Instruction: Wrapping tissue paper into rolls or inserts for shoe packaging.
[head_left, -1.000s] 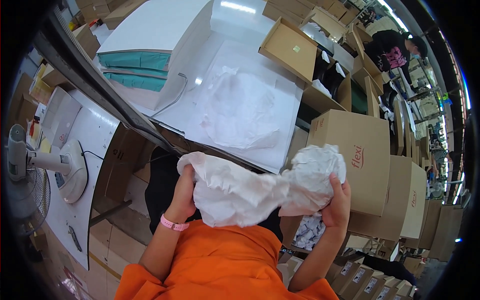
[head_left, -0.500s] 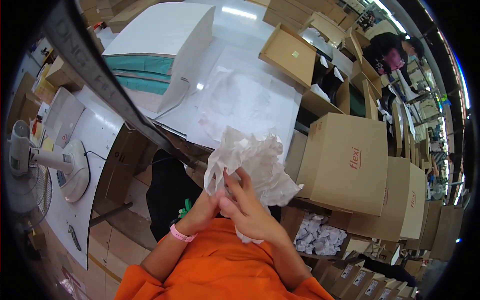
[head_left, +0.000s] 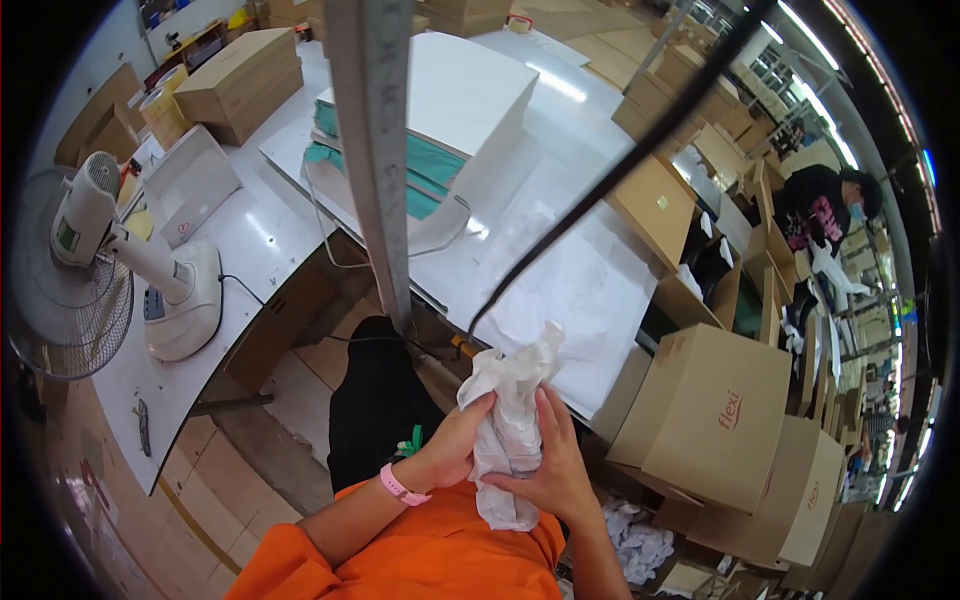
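Observation:
Both hands squeeze a wad of crumpled white paper (head_left: 510, 410) just above my lap. My left hand (head_left: 453, 445), with a pink band on the wrist, presses it from the left. My right hand (head_left: 553, 462) wraps it from the right, fingers closed around the lower half. The top of the wad sticks up toward the edge of the white table (head_left: 560, 230). A flat sheet of white paper (head_left: 585, 285) lies on the table right beyond the hands.
A stack of white and teal boxes (head_left: 440, 130) stands on the table. Brown cardboard boxes (head_left: 710, 415) crowd the right side, with crumpled paper (head_left: 640, 540) on the floor. A white desk fan (head_left: 90, 270) sits left. A metal post (head_left: 370, 150) rises ahead. Another person (head_left: 825, 215) works far right.
The paper was spread wide between my two hands a second ago. It has since been gathered and crushed into a tight upright wad, with both hands brought together.

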